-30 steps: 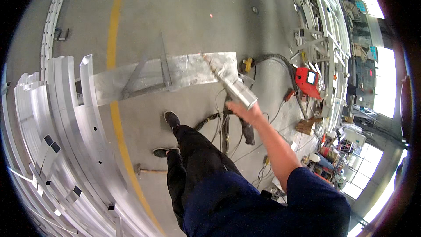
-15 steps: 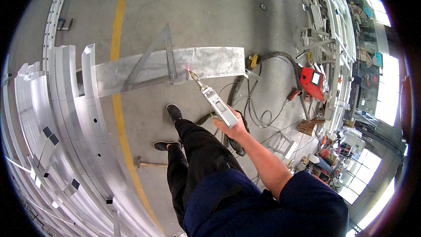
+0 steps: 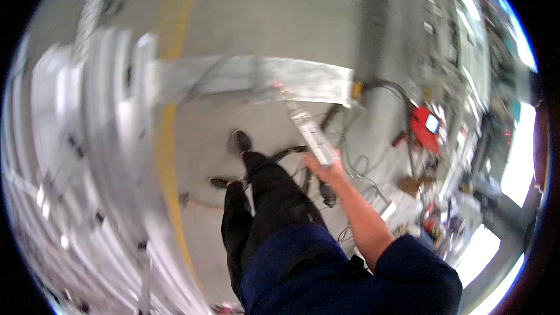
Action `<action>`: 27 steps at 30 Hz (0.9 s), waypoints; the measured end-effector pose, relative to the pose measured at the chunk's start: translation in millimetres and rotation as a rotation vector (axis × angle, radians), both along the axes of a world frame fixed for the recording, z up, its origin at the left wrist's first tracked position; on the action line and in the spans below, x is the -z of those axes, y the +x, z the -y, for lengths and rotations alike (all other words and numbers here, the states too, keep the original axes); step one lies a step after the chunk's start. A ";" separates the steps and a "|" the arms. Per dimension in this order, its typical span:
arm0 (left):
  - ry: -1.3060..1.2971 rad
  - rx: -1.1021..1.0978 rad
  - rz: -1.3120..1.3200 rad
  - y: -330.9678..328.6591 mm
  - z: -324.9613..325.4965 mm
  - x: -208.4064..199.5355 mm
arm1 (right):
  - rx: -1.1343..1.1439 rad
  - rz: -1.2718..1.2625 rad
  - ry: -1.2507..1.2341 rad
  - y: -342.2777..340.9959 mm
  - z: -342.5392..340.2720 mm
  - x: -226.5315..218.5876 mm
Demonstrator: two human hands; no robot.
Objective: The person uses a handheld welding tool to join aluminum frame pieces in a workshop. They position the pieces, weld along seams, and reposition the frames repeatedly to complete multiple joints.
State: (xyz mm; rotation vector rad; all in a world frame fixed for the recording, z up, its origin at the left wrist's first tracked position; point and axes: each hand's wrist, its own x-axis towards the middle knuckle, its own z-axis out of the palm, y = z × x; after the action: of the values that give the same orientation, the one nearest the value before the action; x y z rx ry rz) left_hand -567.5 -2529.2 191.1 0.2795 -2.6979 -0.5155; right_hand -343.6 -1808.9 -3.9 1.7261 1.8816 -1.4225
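Observation:
My right hand [image 3: 325,168] is closed round the grip of a silver box-shaped laser welding gun [image 3: 312,134]. The gun slants up and to the left, and a red light glows at its tip over a long flat metal bar [image 3: 321,79]. Motion blur hides whether the tip touches the metal. A grey triangular set square [image 3: 255,76] lies across the bar, left of the tip and badly smeared. My left hand is outside the picture.
Long metal profiles [image 3: 111,116] are piled on the left beside a yellow floor line [image 3: 170,181]. A hammer [image 3: 201,203] lies near my feet. Right of me are dark hoses and cables [image 3: 388,84], a red machine with a small screen [image 3: 424,130] and cluttered racks.
The whole view has shifted and blurred, with the bar and floor things now farther right. The gun's tip sits farther right along the bar, away from the set square. My right hand keeps its grip.

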 end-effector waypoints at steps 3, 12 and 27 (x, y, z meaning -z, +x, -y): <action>0.615 -0.124 -0.083 -24.9 -45.9 10.6 | 0.117 -0.030 -0.153 14.1 8.5 -19.7; 0.892 -0.106 -0.436 -12.8 -123.7 -6.6 | -0.915 -0.253 -0.093 -116.8 52.0 -133.0; 0.895 -0.234 -0.747 -43.4 -138.5 6.9 | -1.876 -0.471 -0.092 -421.6 279.2 -285.9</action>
State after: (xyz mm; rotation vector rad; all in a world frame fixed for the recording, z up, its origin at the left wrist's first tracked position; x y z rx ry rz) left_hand -610.8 -2390.8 184.2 0.4973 -1.5663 -1.3969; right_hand -765.2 -2088.1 282.0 -0.7262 2.1683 -0.8565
